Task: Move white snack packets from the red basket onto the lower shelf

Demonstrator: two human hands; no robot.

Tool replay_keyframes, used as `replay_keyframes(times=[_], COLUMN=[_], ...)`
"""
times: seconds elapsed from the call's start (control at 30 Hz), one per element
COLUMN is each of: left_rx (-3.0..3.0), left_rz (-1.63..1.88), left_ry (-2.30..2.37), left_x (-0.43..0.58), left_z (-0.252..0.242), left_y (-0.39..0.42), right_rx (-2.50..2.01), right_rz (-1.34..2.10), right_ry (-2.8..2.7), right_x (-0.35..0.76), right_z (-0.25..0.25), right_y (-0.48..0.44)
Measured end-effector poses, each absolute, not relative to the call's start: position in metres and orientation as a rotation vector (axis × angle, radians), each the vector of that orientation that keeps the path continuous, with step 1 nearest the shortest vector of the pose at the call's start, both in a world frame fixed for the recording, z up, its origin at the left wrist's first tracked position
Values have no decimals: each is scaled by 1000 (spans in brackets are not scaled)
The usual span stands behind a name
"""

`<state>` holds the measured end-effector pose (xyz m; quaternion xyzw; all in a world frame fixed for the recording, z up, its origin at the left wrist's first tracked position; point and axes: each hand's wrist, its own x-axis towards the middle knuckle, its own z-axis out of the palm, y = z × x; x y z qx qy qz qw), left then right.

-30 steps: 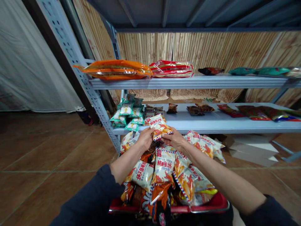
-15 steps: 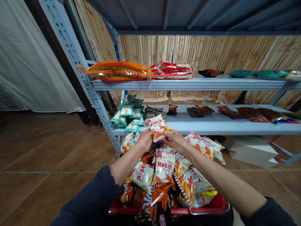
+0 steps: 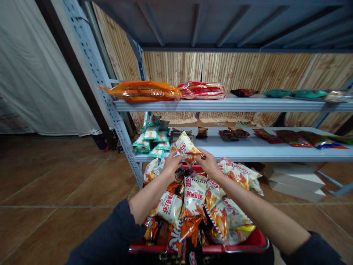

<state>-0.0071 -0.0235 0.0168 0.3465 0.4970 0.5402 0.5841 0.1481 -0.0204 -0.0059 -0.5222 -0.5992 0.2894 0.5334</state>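
Above red basket (image 3: 260, 240), right hand (image 3: 209, 164): fingers pinching white bag (image 3: 186, 146); left hand (image 3: 171, 165): fingers beside it, hold unclear.

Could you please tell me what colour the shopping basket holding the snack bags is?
The shopping basket is red, best seen in the head view.

White boxes (image 3: 293, 186) sit at right, a pale curtain (image 3: 30, 70) hangs left.
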Motion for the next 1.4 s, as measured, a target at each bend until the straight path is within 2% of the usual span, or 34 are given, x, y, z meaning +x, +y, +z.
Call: replay_keyframes(times=[0.1, 0.3, 0.67, 0.93, 1.13, 1.4], left_rx=[828, 751, 665, 700, 725, 773], left_rz=[1220, 1268, 1406, 1399, 1331, 1201], left_ry=[1044, 776, 652, 592, 555, 535], left_x=[-8, -8, -11, -20, -20, -29], left_z=[22, 20, 9, 1, 1, -8], left_y=[-33, -52, -86, -91, -96, -91], right_rx=[-1270, -1252, -1200, -1039, -1081, -1109], right_rz=[281, -84, -235, -34, 186, 736], right_ry=[-1700, -2045, -2225, -2147, -1813, -1374], right_x=[147, 132, 113, 112, 120, 128], right_z=[0, 9, 3, 0, -2, 4], right_y=[-30, -70, -122, -136, -132, -101])
